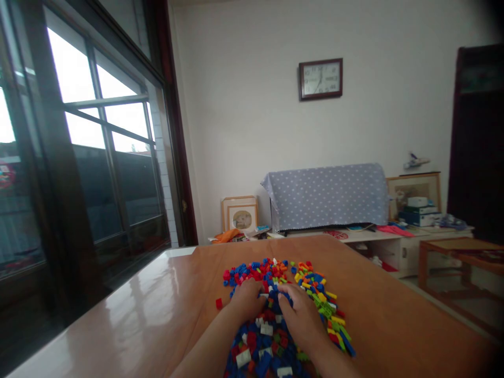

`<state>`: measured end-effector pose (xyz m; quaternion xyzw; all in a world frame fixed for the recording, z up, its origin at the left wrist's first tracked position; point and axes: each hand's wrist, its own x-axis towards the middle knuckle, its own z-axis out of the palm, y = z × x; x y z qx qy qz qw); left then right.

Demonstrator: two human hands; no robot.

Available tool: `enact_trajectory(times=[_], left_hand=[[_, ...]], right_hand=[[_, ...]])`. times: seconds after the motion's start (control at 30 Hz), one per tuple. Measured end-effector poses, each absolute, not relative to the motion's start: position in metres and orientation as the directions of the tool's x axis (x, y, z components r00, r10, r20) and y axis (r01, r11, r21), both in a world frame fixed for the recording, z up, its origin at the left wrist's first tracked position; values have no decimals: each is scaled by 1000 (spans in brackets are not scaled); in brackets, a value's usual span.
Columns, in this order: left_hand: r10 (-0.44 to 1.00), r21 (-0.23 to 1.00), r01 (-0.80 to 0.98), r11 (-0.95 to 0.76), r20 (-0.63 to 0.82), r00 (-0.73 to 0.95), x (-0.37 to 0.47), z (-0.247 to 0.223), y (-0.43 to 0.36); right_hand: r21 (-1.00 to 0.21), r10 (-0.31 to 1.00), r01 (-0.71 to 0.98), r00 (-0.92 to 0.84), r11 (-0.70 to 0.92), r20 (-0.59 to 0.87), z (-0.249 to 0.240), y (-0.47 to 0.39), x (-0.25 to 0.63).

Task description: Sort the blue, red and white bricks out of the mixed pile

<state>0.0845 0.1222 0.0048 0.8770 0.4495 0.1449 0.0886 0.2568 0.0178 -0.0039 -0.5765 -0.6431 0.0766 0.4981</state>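
Note:
Many small toy building bricks point(266, 329) in red, blue, white, green and yellow lie in a loose pile on a brown table. My left hand point(248, 299) rests over the middle of the pile, fingers curved and thumb a little apart, beside a white brick point(263, 295). Just to its right, my right hand point(300, 311) reaches into the same pile. Its thumb and forefinger are spread, with blue bricks point(286, 297) showing between them. The undersides of both hands and some fingertips are hidden. Neither hand visibly grips a brick.
One red brick point(219, 303) lies apart, left of the pile. The glossy tabletop point(149, 315) reaches toward a low white cabinet point(425, 244) and a dotted cloth cover point(326, 197). A wooden stool point(464, 252) stands at right; windows point(110, 131) are at left.

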Motion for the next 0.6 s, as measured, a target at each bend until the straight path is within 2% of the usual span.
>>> enact_trajectory(times=[0.17,0.47,0.6], left_hand=[[798,296,741,-603,228,558,89,5,123],[757,417,632,-653,344,555,93,8,116],[780,607,501,-617,387,491,95,12,110]], right_hand=[[-685,833,656,152,318,532,-3,18,256],[-696,852,642,127,320,509,-6,19,255],[-693,854,643,115,325,507,-8,20,255]])
